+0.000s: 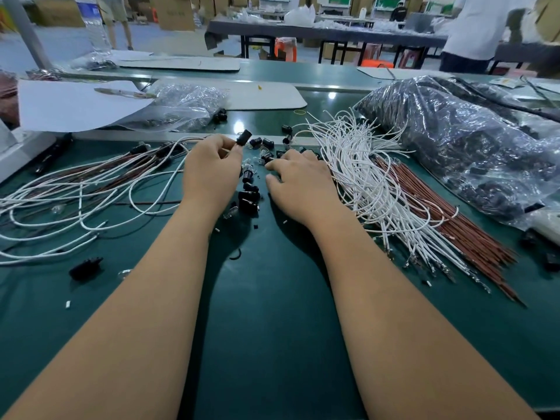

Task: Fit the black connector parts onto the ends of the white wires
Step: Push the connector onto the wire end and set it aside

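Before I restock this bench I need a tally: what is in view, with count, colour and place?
loose connector parts: a dozen or more, black, table centre
white wires: large bundle, right of centre
brown wires: bundle, beside the white ones
finished wires: several, white and brown, left
clear bag: one, full of black parts, right
small bag: one, clear, behind
left hand: pinches a black connector
right hand: fingertips on a black part

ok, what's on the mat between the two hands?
Head view: between the left hand and right hand lies a loose scatter of black connector parts and a few small clear bulbs on the green mat.
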